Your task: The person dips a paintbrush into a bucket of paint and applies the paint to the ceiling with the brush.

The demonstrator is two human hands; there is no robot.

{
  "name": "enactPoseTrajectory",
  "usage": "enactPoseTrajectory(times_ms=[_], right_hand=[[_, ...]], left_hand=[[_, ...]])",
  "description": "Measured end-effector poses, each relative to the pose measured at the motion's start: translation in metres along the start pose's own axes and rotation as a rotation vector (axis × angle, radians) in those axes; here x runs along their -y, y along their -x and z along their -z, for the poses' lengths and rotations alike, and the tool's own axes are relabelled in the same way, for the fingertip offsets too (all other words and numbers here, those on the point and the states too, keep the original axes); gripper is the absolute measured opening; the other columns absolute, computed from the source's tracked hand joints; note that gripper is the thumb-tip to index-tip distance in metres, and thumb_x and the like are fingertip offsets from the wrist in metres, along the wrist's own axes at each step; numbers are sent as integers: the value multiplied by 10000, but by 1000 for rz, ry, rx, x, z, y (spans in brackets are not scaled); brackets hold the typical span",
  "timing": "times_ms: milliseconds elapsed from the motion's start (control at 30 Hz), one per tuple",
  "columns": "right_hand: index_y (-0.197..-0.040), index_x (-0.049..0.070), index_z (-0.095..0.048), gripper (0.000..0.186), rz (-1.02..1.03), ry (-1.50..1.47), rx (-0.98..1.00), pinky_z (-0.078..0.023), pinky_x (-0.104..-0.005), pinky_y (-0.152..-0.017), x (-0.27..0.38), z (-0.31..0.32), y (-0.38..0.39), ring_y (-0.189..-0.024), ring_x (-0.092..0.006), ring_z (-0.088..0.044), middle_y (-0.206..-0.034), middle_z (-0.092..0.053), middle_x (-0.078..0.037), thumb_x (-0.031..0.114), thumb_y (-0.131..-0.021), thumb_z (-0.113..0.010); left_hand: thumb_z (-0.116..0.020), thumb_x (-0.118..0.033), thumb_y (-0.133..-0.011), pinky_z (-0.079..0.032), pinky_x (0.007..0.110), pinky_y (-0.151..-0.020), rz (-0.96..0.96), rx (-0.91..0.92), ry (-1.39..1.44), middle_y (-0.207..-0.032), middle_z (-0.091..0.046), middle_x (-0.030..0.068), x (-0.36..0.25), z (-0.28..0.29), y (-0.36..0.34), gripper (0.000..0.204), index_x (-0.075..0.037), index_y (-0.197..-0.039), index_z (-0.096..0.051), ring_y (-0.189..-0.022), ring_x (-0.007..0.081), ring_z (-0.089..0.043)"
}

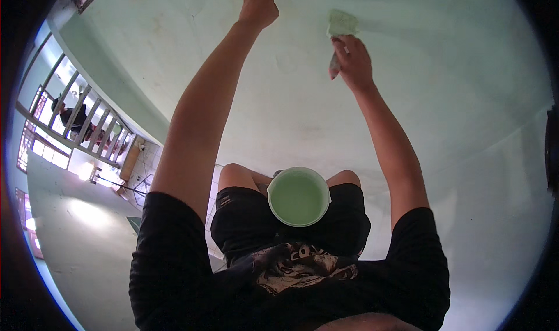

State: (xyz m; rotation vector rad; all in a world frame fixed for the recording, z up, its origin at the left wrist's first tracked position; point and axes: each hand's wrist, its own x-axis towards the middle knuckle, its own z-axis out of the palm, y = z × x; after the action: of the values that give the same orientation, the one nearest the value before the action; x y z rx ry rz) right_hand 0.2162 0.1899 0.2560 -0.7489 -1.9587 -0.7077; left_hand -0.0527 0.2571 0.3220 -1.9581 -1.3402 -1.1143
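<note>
My left hand [261, 6] is raised to the pale green wall [174, 51] at the top of the view, fingers apart, with no object in it. My right hand [353, 60] grips a paintbrush [335, 19] by its handle, its wide bristles against the same surface and coated pale green. Between my bare knees, over my black shorts, a white-rimmed bucket [298, 196] holds light green paint. Dark cracks or marks show on the wall near my left fingers.
On the left, a railing [96, 118] of slats has a person in dark clothes [73, 117] behind it, near barred windows [46, 150]. A lamp [87, 171] glows by a dark stand. A tiled floor [148, 162] shows below. A dark object [550, 150] sits at the right rim.
</note>
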Motion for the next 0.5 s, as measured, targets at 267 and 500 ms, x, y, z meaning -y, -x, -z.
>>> enactPoseTrajectory(times_ms=[267,500], right_hand=[[-1042,66,-589,362,187,3,365,-486,-383,-887,9,-42,112,-1018,-272,-549,-1064,-549,-62,160,-698,-651],[-1010,188,-630,193,-55,-53,799,-527,-384,-757,-4,-31,65,-952,-239,-580,-1060,-591,-28,149,-843,-542]], left_hand=[[-365,100,-816,-263,353,-1119,205,318,110,-1558,-37,68,-14,37,-6,766,-233,-1482,-183,-1425,287,-74],[-370,117,-816,-355,343,-1059,207,299,163,-1562,-28,46,-13,43,1,782,-254,-1480,-187,-1430,273,-64]])
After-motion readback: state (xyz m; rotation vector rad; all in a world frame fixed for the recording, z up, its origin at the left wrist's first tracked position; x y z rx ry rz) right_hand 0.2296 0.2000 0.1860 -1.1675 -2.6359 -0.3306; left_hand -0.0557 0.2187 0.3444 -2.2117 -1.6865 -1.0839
